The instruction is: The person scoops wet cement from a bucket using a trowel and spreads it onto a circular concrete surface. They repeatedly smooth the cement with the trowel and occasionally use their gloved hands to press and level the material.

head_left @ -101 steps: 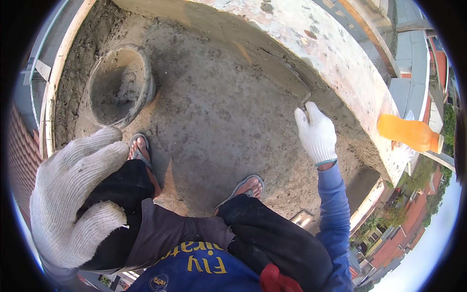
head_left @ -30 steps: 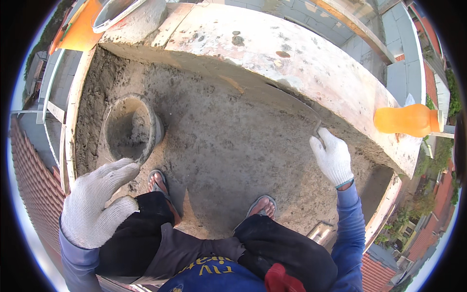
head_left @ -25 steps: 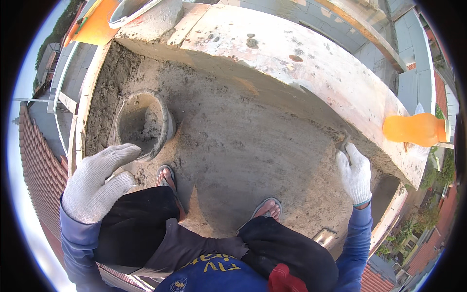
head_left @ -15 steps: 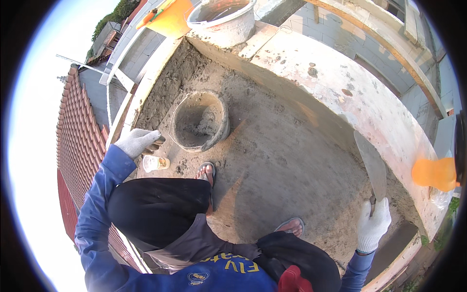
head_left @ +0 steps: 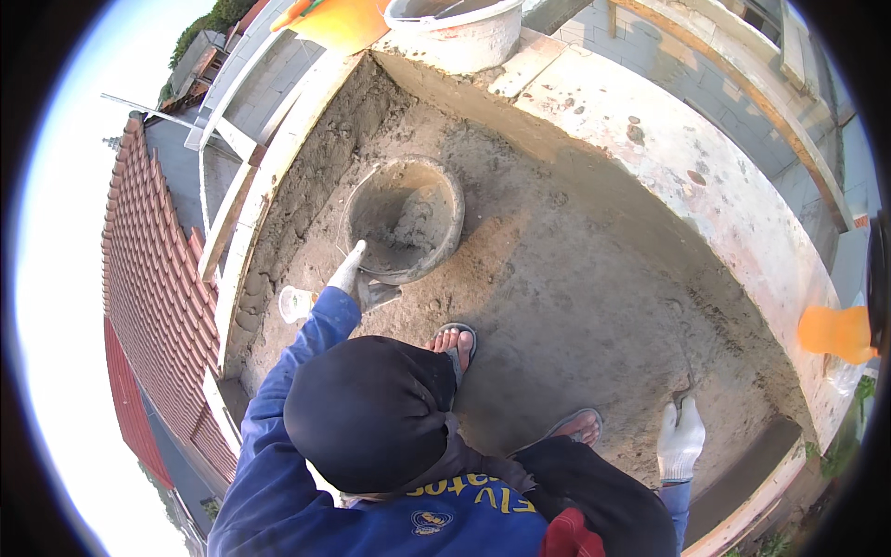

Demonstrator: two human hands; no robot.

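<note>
My left hand [head_left: 351, 277], in a white glove with a dark palm, is at the near rim of a mortar-caked bucket [head_left: 450, 223]. Its thumb lies against the rim and its fingers stretch out below the bucket's side, apart from the thumb. Wet grey mortar [head_left: 418, 223] sits inside the bucket. At the right, my gloved right hand [head_left: 682, 436] is closed around the handle of a trowel [head_left: 689, 367]. The trowel's blade is seen nearly edge-on, low over the grey mortar surface [head_left: 575, 297]; whether it touches is unclear.
A clear plastic cup [head_left: 295, 304] stands left of the bucket. A pale ledge [head_left: 687, 158] curves along the far and right sides, bearing a whitish tub [head_left: 459, 37], an orange container [head_left: 343, 23] and an orange bottle [head_left: 835, 332]. Beyond the left board [head_left: 246, 227] is a tiled roof [head_left: 153, 232].
My left hand has moved right to the bucket's rim. My right hand has lowered the trowel, its blade turning from broadside to nearly edge-on. The view has shifted slightly.
</note>
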